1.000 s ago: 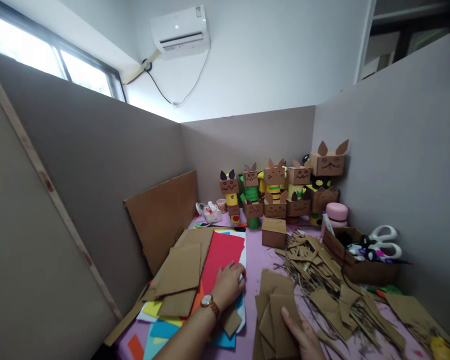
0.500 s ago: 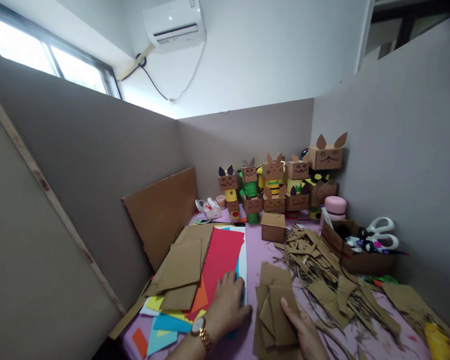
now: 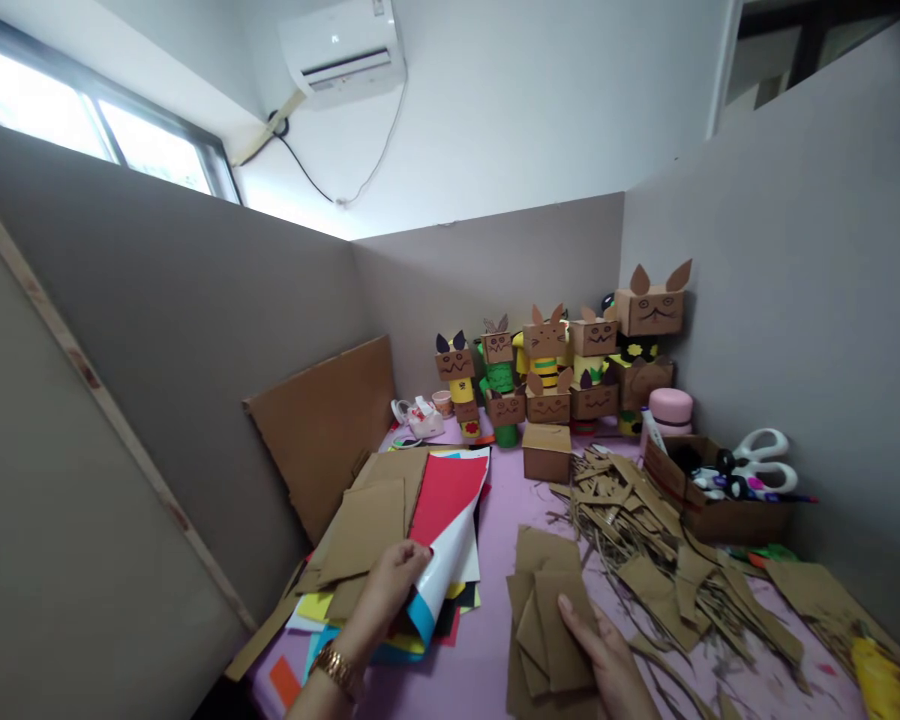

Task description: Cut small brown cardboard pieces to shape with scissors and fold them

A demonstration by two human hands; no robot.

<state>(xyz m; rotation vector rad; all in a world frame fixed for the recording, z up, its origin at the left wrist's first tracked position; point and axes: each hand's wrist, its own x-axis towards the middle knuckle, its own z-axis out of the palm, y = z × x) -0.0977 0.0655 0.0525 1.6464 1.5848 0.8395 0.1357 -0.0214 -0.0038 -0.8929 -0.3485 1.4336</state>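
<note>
My left hand (image 3: 397, 580), a watch on its wrist, is closed on the near right corner of the coloured paper (image 3: 450, 490). The red sheet is folded back there, so a white underside and a blue edge show. More yellow, black and blue sheets lie beneath. Flat brown cardboard sheets (image 3: 364, 525) rest on the left part of this paper stack. My right hand (image 3: 607, 650) grips several small cut cardboard pieces (image 3: 551, 620) at their right side, thumb on top. Those pieces overlap one another low over the purple tabletop.
Cardboard scraps (image 3: 637, 530) heap up at the right. Behind them a cardboard box (image 3: 742, 515) holds white-handled scissors (image 3: 765, 460) and pens. Cardboard animal figures (image 3: 547, 340) stand at the back beside a small plain box (image 3: 546, 455). A large cardboard panel (image 3: 326, 430) leans on the left partition.
My left hand has moved left from lying over the red paper and has taken hold of the paper's corner, lifting and folding it back. My right hand stays on the cardboard pieces.
</note>
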